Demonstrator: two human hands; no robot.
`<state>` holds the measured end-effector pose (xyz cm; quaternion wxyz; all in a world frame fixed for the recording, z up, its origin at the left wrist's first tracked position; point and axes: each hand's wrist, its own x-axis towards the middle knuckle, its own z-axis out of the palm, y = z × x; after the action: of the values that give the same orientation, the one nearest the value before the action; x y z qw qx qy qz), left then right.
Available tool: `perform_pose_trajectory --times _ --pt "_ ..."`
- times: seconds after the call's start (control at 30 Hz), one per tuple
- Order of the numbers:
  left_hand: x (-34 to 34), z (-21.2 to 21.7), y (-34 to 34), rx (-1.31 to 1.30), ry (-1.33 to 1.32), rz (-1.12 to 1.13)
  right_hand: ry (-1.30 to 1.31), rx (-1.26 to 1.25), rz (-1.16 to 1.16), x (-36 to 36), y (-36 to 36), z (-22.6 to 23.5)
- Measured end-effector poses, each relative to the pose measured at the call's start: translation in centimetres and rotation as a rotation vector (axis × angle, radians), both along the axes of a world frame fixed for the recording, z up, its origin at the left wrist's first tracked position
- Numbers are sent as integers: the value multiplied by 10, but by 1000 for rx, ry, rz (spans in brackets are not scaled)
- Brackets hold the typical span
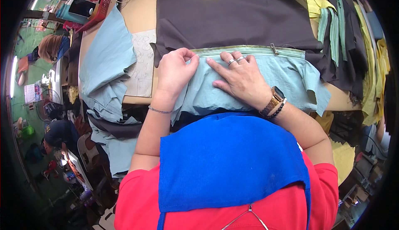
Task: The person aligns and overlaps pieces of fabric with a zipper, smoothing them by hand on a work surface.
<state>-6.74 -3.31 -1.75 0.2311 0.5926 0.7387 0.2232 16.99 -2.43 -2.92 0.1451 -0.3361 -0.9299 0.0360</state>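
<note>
A long zipper point(249, 52) in pale green and white runs across the seam, its metal pull point(273, 49) near the right end. Beyond it spreads a dark brown-grey fabric panel point(232, 14); on the near side hangs crumpled light blue fabric point(291, 78). Thumb and forefinger of my left hand point(174, 70) are pinched together at the zipper's left end. My right hand point(245, 78) lies on the light blue fabric with fingers stretched out, the index finger reaching the zipper's near edge. What lies under my right palm is hidden.
Light blue cloth point(108, 51) overlaps a marked paper sheet point(143, 63) at left. A red basket point(99, 9) and a phone point(81, 7) sit at the far left corner. Striped green strips point(332, 30) and yellow cloth point(376, 84) lie right. A person point(60, 132) bends at far left.
</note>
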Motion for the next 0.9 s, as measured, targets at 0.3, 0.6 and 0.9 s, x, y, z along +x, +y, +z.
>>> perform_pose_trajectory --times 0.3,0.6,0.9 --pt "-1 4 -9 107 86 -115 -44 -52 -27 -8 1 1" --pt "4 16 -18 84 180 -143 3 -50 -23 -2 0 2" --pt "21 3 -15 355 251 -308 143 -55 -34 1 5 -5"
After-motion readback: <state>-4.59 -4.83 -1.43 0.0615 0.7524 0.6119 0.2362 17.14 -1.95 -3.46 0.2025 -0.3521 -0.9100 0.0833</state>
